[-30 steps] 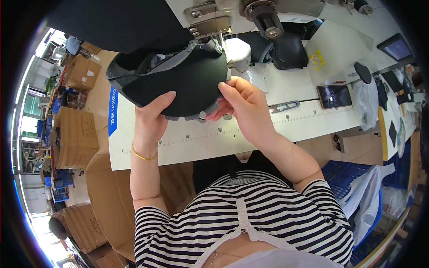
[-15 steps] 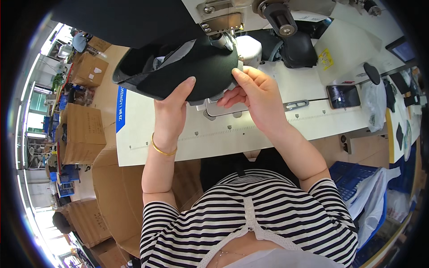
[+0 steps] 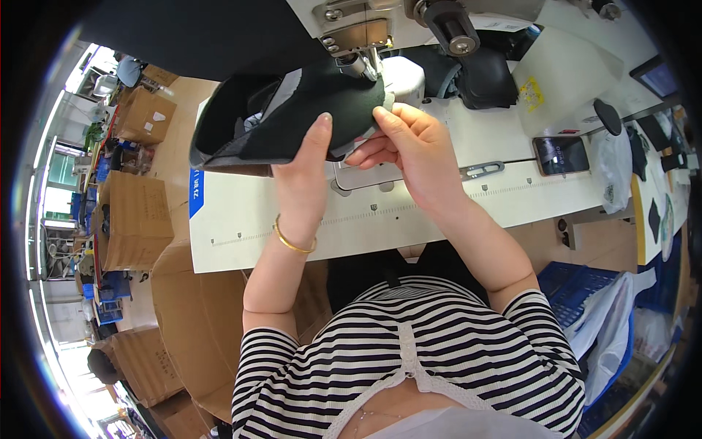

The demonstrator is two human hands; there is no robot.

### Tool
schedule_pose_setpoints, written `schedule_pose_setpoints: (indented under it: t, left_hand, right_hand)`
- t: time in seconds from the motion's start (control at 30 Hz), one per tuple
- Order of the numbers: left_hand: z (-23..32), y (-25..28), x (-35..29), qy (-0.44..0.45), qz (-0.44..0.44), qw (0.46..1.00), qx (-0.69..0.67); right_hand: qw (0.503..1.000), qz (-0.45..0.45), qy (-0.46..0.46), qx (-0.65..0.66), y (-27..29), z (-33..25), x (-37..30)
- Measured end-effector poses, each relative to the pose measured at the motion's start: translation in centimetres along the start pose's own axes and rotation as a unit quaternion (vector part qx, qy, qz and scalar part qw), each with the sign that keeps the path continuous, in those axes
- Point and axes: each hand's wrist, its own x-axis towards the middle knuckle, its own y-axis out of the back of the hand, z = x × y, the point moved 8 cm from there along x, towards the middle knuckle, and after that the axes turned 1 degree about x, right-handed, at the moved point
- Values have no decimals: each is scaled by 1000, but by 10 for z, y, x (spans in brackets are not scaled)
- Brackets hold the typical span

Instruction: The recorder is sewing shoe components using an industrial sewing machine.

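A black, curved fabric piece with grey edging (image 3: pixel 292 132) lies with its right edge at the presser foot (image 3: pixel 371 69) of a sewing machine (image 3: pixel 358 33). It looks hollow, open toward the left; its exact kind cannot be made out. My left hand (image 3: pixel 306 164) grips its near edge, thumb on top and fingers hidden underneath. At the right edge, close to the presser foot, my right hand (image 3: pixel 418 150) pinches the grey border between thumb and fingers. Where the needle meets the cloth is too small to tell.
Behind the machine arm lie dark stitched pieces (image 3: pixel 482 80). On the white table (image 3: pixel 292 241) are a phone-like black device (image 3: pixel 561 156) and a slotted metal plate (image 3: pixel 482 170). Cardboard boxes (image 3: pixel 135 219) stand at left, and a blue crate (image 3: pixel 574 293) at lower right.
My left hand has shifted right along the fabric piece, and the piece has turned so its left end sits lower. My right hand has moved slightly left, still pinching the edge.
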Motion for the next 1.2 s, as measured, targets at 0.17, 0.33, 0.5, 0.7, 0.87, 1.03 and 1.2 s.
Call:
schedule_pose_setpoints:
  t: [0.17, 0.33, 0.5, 0.7, 0.87, 1.03, 1.2]
  left_hand:
    - [2, -7, -7, -62, 12, 995, 71]
    - [-4, -17, -8, -28, 24, 999, 32]
    - [-12, -29, -13, 0, 29, 999, -32]
    - [-44, -39, -25, 13, 10, 1000, -21]
    - [17, -55, -66, -36, -200, 944, 260]
    - [115, 8, -68, -131, -733, 658, -113]
    - [28, 134, 104, 14, -29, 991, 127]
  right_hand:
    - [1000, 5, 7, 18, 4, 0, 2]
    - [1000, 13, 3, 16, 5, 2, 2]
    - [999, 13, 8, 38, 6, 2, 3]
    - [998, 45, 12, 38, 12, 4, 1]
    - [999, 32, 7, -6, 13, 1, -3]
    - [999, -42, -30, 15, -10, 11, -10]
    - [997, -22, -9, 74, -26, 20, -12]
